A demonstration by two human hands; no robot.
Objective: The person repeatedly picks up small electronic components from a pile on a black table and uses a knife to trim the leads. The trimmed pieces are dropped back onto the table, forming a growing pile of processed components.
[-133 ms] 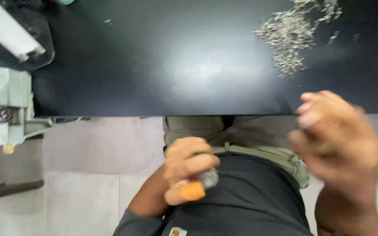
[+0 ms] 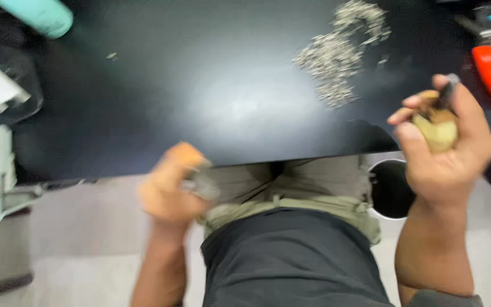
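Tabletop (image 2: 200, 102) – smooth, glossy black; shavings (image 2: 336, 62) – dull metal.

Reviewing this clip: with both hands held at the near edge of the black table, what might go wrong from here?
1. The right hand holds a yellowish lumpy object with a dark thin tool close to the fingers, so a slip might nick them.
2. The left hand, blurred, holds a small orange-and-grey tool past the black table edge, where it could fall to the floor.
3. The pile of small metal bits might scatter if brushed.
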